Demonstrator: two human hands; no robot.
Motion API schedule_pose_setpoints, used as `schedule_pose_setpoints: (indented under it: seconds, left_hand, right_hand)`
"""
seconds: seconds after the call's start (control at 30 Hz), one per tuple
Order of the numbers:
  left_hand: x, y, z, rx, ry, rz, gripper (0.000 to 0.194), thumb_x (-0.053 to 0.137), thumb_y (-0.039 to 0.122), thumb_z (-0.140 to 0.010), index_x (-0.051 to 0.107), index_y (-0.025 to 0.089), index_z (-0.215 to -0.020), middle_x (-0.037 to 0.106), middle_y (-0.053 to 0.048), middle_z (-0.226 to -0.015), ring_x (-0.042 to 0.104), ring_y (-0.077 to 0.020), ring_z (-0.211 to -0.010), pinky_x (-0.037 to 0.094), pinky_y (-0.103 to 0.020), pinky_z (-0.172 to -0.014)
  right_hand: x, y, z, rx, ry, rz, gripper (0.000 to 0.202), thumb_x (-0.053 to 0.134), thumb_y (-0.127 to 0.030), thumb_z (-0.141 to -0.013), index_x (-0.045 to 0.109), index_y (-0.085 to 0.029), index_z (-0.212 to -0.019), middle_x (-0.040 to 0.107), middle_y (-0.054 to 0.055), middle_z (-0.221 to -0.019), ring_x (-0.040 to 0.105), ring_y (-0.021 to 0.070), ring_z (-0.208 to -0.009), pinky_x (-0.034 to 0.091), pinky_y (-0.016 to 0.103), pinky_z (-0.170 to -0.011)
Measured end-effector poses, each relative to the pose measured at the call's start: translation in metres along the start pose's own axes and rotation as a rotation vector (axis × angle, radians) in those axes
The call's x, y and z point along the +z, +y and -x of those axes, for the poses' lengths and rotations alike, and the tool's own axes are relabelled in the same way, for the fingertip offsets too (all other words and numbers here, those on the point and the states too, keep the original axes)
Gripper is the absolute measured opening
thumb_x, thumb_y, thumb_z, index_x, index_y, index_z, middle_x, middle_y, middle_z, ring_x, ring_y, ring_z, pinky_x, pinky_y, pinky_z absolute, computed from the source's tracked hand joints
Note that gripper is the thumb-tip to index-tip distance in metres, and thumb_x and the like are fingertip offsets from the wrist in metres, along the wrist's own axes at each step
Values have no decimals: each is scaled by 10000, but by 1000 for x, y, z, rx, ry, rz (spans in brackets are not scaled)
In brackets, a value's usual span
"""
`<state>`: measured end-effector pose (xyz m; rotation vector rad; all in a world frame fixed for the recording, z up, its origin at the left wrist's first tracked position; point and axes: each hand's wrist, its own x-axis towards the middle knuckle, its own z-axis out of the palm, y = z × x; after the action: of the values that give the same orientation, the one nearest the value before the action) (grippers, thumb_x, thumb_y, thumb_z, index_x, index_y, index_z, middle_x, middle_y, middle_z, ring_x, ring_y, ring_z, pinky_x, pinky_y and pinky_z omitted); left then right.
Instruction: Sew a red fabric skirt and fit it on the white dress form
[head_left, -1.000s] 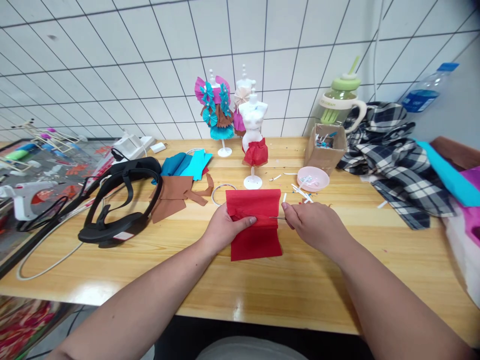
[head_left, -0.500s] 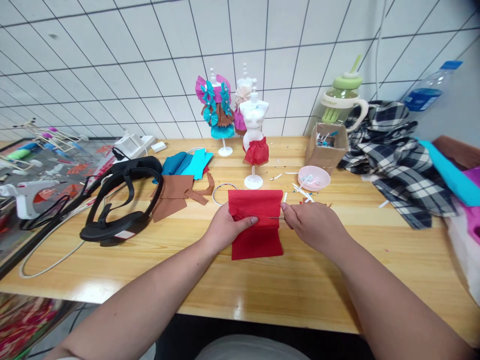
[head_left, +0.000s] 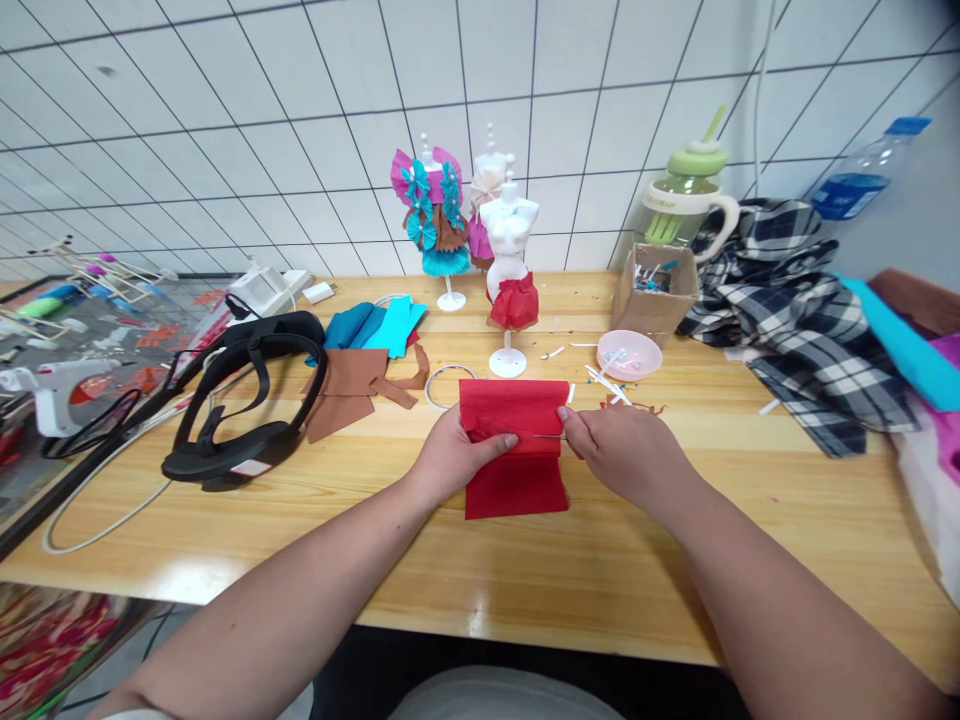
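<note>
While the left hand [head_left: 442, 452] pinches the red sheet [head_left: 514, 405], thumb on top, the right hand [head_left: 626, 445] grips a thin metal tool [head_left: 550, 436], handle hidden in the fist, its tip over the sheet. Sheet position: directly in front of the mannequin [head_left: 507, 240]. Left of the mannequin: brown pieces [head_left: 349, 375]. Right of it: pink dish [head_left: 634, 374], then, farther back, box [head_left: 651, 312].

no readable text, blurred lettering [head_left: 663, 198] on cup [head_left: 685, 184]
</note>
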<state>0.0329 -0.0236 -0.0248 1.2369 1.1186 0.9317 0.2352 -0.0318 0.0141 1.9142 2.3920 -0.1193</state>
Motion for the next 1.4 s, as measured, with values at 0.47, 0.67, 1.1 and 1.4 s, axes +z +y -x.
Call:
schedule_pose_setpoints:
  seconds: [0.47, 0.67, 1.1, 1.4]
  left_hand:
    - [1, 0, 0, -3, 9, -8, 481, 809, 319, -657, 612, 134, -1055, 718, -129, -1075, 673, -307, -991, 542, -424, -832]
    - [1, -1, 0, 7, 17, -15, 463, 807, 327, -658, 620, 140, -1038, 725, -117, -1048, 678, -302, -974, 542, -426, -831]
    - [0, 0, 0, 51, 63, -71, 428, 791, 326, -676, 621, 138, -1022, 718, -118, -1068, 678, -292, -964, 546, -408, -817]
    - [-1, -1, -1, 69, 56, -120, 415, 787, 331, -676, 621, 147, -1009, 723, -103, -1040, 679, -289, -960, 542, -404, -821]
  right_hand:
    - [7, -3, 1, -13, 68, -7, 605, 194, -408, -1002, 713, -229, -747, 727, 64, -713, 655, 209, -666, 178, 300, -527]
    - [10, -3, 1, -14, 95, 7, 592, 211, -407, -1005, 702, -224, -731, 733, 60, -715, 647, 200, -650, 175, 301, -527]
    - [4, -1, 0, 8, -5, -35, 596, 187, -382, -1007, 687, -212, -729, 728, 60, -730, 657, 206, -707, 205, 300, -545]
    - [5, -3, 0, 26, 11, -28, 603, 196, -397, -1001, 708, -216, -738, 728, 65, -718, 660, 214, -688, 215, 307, -549]
